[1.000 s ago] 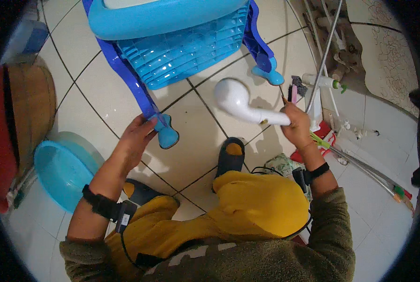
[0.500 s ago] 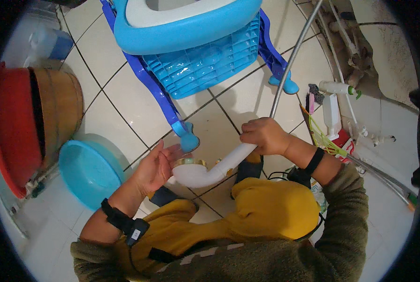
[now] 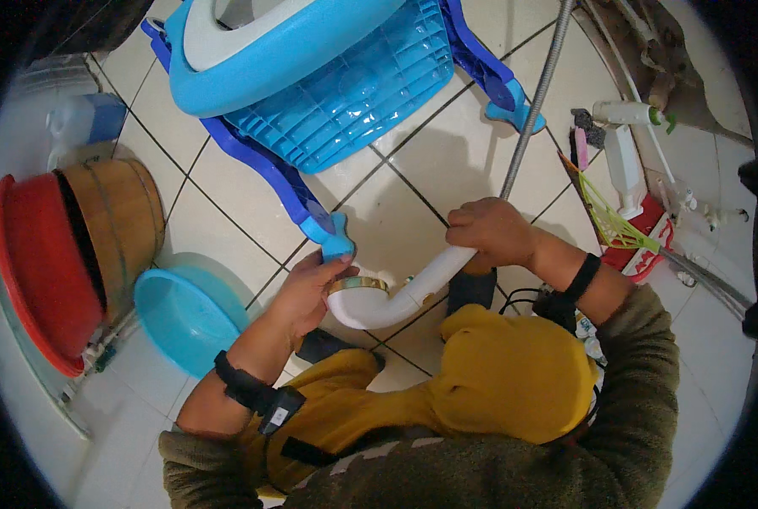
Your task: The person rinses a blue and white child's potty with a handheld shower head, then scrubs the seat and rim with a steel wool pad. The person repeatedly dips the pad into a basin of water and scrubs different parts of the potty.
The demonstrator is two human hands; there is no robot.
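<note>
Nearest, the right hand (image 3: 493, 233) is holding the white shower head (image 3: 370, 310) in a narrow grip at the upper end of its handle, and the gold-rimmed face is tipping upward. The left hand (image 3: 307, 293) is resting beside that rim, its fingers meeting the light-blue foot (image 3: 336, 242); whether this grip is closing on the foot I cannot tell. The step in hand is seemingly bringing shower head and foot together; the next move is probably calling for a firm right grip and a careful wrist turn. The light-blue basin (image 3: 162, 310) is sitting to the left. Farther out, the dark-blue leg (image 3: 268, 174) is running up to the blue toilet-training seat (image 3: 302, 64), which is standing on the tiled floor (image 3: 226, 212), while the metal hose (image 3: 536, 106) is trailing away at the right.
</note>
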